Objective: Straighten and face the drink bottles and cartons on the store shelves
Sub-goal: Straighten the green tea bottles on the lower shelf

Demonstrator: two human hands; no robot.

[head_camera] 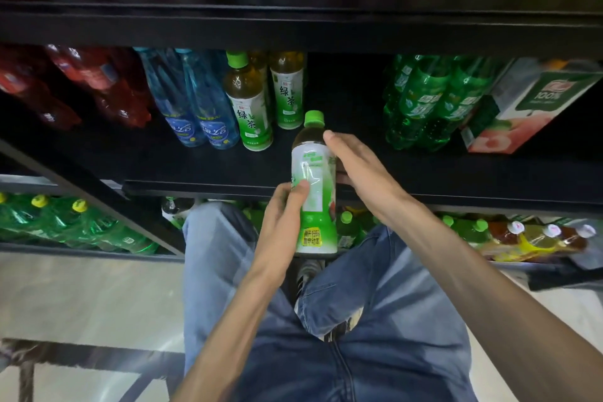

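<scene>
A green tea bottle (315, 186) with a green cap and a white-and-green label is held in front of the middle shelf (424, 179), its back label turned to me. My left hand (282, 209) grips its lower left side, thumb across the label. My right hand (354, 163) lies against its right side, fingers reaching up toward the neck. Two more green tea bottles (253, 111) stand on the shelf behind, labels facing out.
Blue water bottles (195, 104) and red bottles (98, 85) stand left of the tea. Green soda bottles (424, 101) and a tilted juice carton (528, 108) stand at the right. Bare shelf lies between tea and soda. Bottles fill the lower shelf (81, 225). My knees are below.
</scene>
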